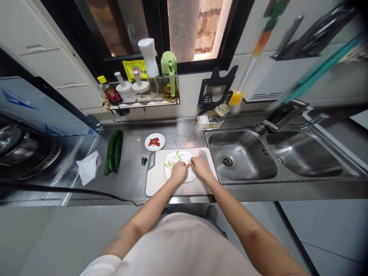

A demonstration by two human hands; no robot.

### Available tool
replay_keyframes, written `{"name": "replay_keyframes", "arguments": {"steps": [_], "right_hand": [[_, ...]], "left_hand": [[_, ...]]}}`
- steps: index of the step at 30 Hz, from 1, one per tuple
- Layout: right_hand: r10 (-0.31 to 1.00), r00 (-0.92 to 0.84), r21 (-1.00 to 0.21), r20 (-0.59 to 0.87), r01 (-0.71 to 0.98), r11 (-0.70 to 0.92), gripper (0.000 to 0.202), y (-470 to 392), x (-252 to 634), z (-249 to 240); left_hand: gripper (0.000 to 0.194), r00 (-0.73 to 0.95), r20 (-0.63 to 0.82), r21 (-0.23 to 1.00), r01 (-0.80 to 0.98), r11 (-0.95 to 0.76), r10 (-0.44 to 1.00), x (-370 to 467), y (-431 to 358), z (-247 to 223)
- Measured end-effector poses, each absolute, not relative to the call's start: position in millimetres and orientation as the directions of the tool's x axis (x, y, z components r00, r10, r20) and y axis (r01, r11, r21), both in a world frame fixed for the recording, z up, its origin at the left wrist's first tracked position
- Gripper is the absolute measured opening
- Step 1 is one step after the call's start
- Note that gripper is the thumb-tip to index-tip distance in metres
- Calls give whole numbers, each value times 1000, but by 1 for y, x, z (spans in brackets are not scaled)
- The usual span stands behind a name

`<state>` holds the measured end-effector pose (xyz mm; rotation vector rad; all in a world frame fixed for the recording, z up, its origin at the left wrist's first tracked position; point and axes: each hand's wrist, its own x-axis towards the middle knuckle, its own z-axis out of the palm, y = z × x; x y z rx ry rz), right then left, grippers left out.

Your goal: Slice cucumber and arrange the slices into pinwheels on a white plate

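A white plate (187, 176) lies on a pale cutting board (156, 180). Thin green-edged cucumber slices (178, 156) are arranged on it in curved, flower-like groups. My left hand (179, 171) rests over the plate's lower middle, its fingers curled and one finger pointing toward the right hand. My right hand (199, 166) is at the plate's right edge, fingertips pinched at a small pale green slice (189, 161). Behind the board stands a small white dish (147, 142) with chopped red bits (154, 142).
Two whole cucumbers (114, 151), a crumpled tissue (88, 167) and a cucumber end (144, 161) lie left of the board. A double sink (244, 168) is at the right. Behind stand a bottle rack (149, 103) and a sponge holder (209, 124).
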<state>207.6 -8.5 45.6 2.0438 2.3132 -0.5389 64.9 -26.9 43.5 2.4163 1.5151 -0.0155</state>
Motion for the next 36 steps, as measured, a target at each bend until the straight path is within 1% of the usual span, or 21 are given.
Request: {"name": "replay_keyframes", "arguments": {"steps": [6, 16, 23, 27, 30, 36], "right_hand": [[958, -148, -210, -245, 973, 96, 22, -7, 206, 46], [951, -131, -190, -281, 979, 79, 22, -5, 201, 53], [955, -135, -182, -266, 979, 88, 25, -6, 200, 54], [980, -95, -223, -176, 973, 54, 23, -10, 203, 53], [991, -66, -266, -120, 963, 32, 23, -12, 206, 53], [997, -40, -364, -69, 931, 12, 21, -19, 211, 55]], "left_hand": [[29, 478, -153, 220, 870, -442, 865, 64, -30, 42], [32, 496, -170, 214, 862, -460, 851, 69, -30, 45], [33, 461, -115, 272, 867, -418, 880, 59, -37, 48], [33, 435, -58, 337, 856, -393, 898, 46, -48, 48], [30, 369, -35, 365, 870, -332, 929, 34, -55, 48], [27, 133, 21, 409, 903, -130, 991, 3, -61, 42]]}}
